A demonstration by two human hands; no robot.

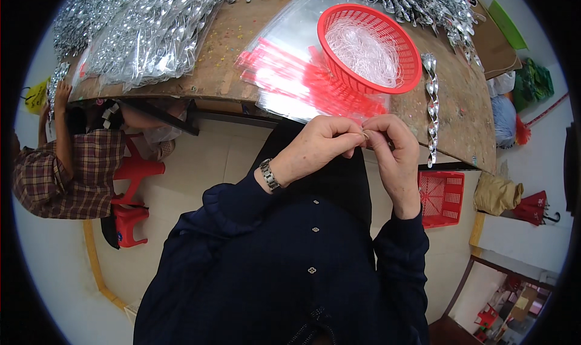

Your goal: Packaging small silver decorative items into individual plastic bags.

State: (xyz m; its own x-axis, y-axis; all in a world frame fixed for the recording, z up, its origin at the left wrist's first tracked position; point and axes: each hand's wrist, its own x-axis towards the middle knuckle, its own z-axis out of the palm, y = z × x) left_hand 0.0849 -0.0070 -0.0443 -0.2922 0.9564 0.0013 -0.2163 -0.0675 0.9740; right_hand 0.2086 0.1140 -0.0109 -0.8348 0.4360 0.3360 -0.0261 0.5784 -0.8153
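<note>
My left hand and my right hand meet at the table's near edge, thumbs and fingertips pinched together. Whatever sits between the fingertips is too small to make out. Just beyond them lies a stack of clear plastic bags with red bands. On the stack's right part stands a red plastic basket, holding a tangle of fine whitish string. To the right of my right hand, a twisted silver foil strip hangs over the table edge.
Heaps of silver foil spirals cover the table's far left, partly in clear bags; another heap lies far right. A co-worker in a plaid shirt sits at left near red stools. A red crate stands on the floor at right.
</note>
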